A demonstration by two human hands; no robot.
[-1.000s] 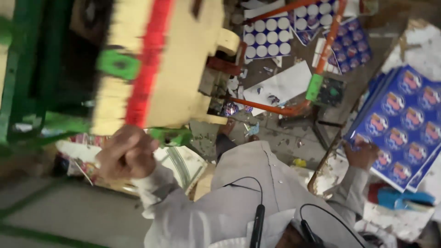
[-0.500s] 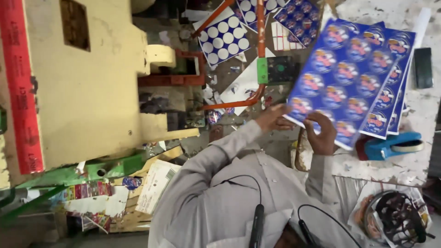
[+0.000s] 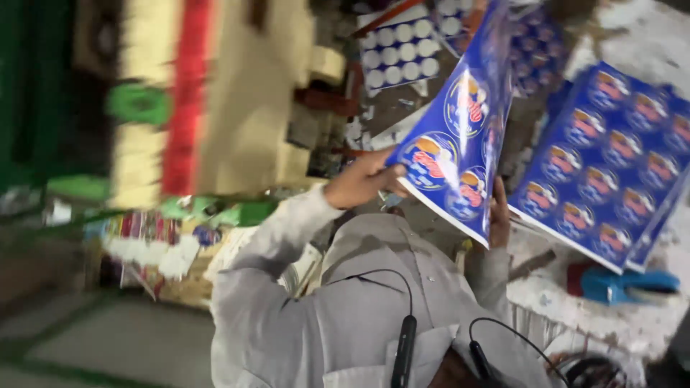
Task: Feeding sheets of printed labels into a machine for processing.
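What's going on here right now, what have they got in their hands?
A person in a pale shirt is holding up a blue printed sheet covered in round label designs. The left hand grips its near edge and the right hand supports it from behind. To the right, a stack of matching blue sheets lies on the worktable, with a blue tool beside it. A yellow machine with a red stripe stands to the left, blurred.

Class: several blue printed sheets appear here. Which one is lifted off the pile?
The sheet held by the left hand and right hand. It is raised and curling, while the other sheets lie flat in a stack to its right.
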